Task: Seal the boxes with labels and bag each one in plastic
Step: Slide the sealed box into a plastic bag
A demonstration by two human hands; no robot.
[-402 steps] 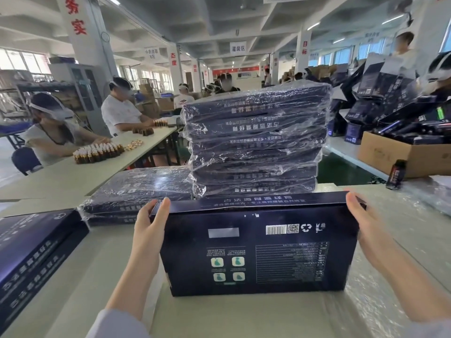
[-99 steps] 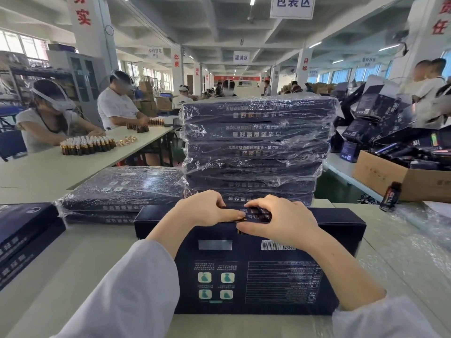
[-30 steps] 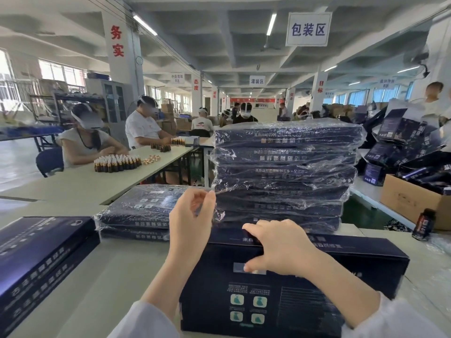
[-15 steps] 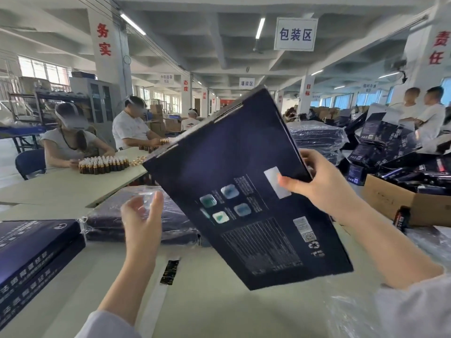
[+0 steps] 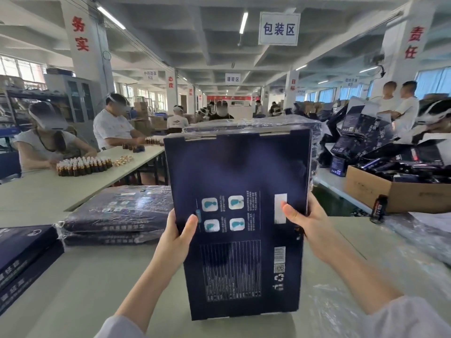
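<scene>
On the pale table (image 5: 73, 276) the dark box (image 5: 239, 167) stands upright on a short end, printed back to the camera, hiding most of the tall wrapped stack (image 5: 268, 123) at 12 o'clock. A low pile of bagged boxes (image 5: 117, 215) lies at 9 o'clock and a cardboard carton (image 5: 390, 191) at 3. The left hand (image 5: 174, 240) grips the box's left edge and the right hand (image 5: 307, 223) its right, thumbs on the face. A small bottle (image 5: 378, 208) stands beside the carton.
</scene>
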